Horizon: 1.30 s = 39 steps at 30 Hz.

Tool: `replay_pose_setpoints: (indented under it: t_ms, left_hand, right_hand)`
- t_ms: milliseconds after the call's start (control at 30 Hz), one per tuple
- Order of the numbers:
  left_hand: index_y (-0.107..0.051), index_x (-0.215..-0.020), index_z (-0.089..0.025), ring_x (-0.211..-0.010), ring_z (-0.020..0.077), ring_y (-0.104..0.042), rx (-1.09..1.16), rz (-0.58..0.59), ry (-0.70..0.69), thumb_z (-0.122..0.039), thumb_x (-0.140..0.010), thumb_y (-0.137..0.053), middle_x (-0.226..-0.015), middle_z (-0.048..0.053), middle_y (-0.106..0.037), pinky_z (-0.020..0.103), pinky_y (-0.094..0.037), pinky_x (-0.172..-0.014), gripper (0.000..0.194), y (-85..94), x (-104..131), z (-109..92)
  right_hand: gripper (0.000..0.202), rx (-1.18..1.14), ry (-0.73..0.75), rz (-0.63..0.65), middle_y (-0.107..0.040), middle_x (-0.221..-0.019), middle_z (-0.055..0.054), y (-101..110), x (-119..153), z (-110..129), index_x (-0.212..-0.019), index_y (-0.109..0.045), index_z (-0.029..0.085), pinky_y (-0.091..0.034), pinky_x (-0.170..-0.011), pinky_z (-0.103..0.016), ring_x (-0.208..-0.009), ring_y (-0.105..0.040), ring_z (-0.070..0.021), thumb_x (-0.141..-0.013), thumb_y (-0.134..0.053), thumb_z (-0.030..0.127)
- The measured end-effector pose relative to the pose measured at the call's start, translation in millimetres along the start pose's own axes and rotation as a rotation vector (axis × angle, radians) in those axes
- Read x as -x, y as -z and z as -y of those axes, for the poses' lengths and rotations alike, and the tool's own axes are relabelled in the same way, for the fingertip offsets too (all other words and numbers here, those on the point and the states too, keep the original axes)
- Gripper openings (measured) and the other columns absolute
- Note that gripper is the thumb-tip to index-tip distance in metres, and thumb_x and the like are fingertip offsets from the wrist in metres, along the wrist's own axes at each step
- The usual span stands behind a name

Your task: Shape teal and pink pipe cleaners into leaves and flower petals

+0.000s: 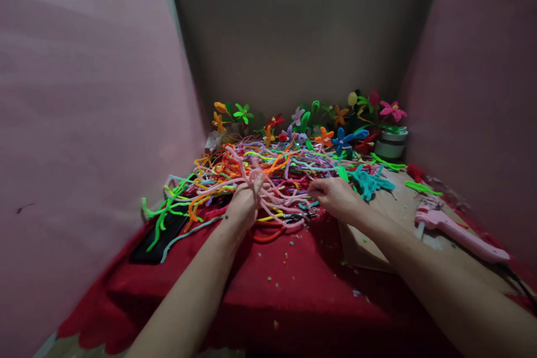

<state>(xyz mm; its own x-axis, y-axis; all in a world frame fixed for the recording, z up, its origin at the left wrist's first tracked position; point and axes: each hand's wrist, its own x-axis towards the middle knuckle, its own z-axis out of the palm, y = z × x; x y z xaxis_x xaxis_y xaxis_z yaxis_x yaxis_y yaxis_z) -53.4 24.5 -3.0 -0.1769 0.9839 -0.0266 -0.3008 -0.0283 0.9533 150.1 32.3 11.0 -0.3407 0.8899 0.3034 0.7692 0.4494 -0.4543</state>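
My left hand (246,199) is closed around light pink pipe cleaners (254,178), with looped and straight ends sticking up above the thumb. More pink stems trail from it to the right, over the pile. My right hand (335,194) is held a little apart, to the right, with its fingers pinched together. Whatever lies between those fingertips is too small or hidden to make out. Beneath and behind both hands spreads a tangled heap of pipe cleaners (218,179) in orange, green, yellow, purple and pink. Dark-handled pliers or scissors (297,216) lie partly covered between the hands.
A pink glue gun (461,235) rests on a cardboard sheet (373,240) at the right, beside teal pipe-cleaner pieces (371,180). Several pipe-cleaner flowers (342,140) stand along the back, near a pale round container (391,142). A black flat object (145,243) lies left on the red cloth (251,279).
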Motion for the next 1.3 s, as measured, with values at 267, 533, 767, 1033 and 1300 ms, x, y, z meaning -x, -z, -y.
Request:
replay_pose_setpoints:
  t_ms: [267,533,767,1033,1300]
  left_hand:
    - [-0.048,-0.043,-0.016,-0.035,0.0068,-0.037,-0.565,-0.025,-0.119,-0.03,-0.058,-0.074,-0.037,-0.006,-0.04,0.02,-0.028,-0.037,0.033,22.0,0.3,-26.9]
    - [-0.047,-0.08,-0.016,-0.044,0.0108,-0.054,-0.277,-0.122,-0.286,-0.03,-0.062,-0.072,-0.063,-0.001,-0.056,0.025,-0.047,-0.042,0.034,38.0,-8.3,-40.5]
    - [-0.039,-0.098,-0.02,-0.069,0.0088,-0.059,-0.286,-0.384,-0.848,-0.022,-0.067,-0.066,-0.096,0.002,-0.049,0.026,-0.052,-0.063,0.04,14.4,2.1,-42.9]
    - [-0.057,-0.093,-0.017,-0.068,0.0122,-0.054,-0.849,0.118,-0.61,-0.033,-0.08,-0.052,-0.076,0.001,-0.057,0.025,-0.044,-0.064,0.022,14.6,-15.5,-30.4]
    - [-0.066,-0.057,-0.018,-0.068,0.0146,-0.05,-1.193,0.675,-0.622,-0.025,-0.07,-0.063,-0.067,0.003,-0.057,0.029,-0.04,-0.07,0.015,13.3,-8.0,-13.5]
  right_hand:
    - [0.018,-0.201,0.023,-0.047,-0.064,-0.066,-0.004,-4.7,7.0,-2.4,-0.072,-0.067,0.017,-0.037,-0.061,-0.025,-0.063,-0.057,-0.0151,-0.076,-0.05,0.021]
    - [0.019,-0.921,-0.074,-0.269,-0.052,-0.053,0.002,-3.2,10.6,-1.0,-0.076,-0.064,0.016,-0.035,-0.049,-0.023,-0.05,-0.045,-0.0096,-0.073,-0.061,0.034]
    - [0.014,-1.004,-0.042,-0.425,-0.052,-0.056,0.003,-2.9,18.5,9.2,-0.077,-0.065,0.016,-0.032,-0.045,-0.021,-0.049,-0.042,-0.0075,-0.073,-0.063,0.03]
    - [0.012,-0.904,-0.053,-0.771,-0.054,-0.061,0.002,8.4,14.3,-1.5,-0.079,-0.062,0.017,-0.035,-0.048,-0.021,-0.053,-0.045,-0.0083,-0.077,-0.058,0.029]
    - [0.011,-1.137,-0.123,-0.837,-0.051,-0.055,0.004,30.8,9.4,-7.4,-0.075,-0.056,0.018,-0.025,-0.037,-0.02,-0.041,-0.037,-0.0063,-0.075,-0.06,0.029]
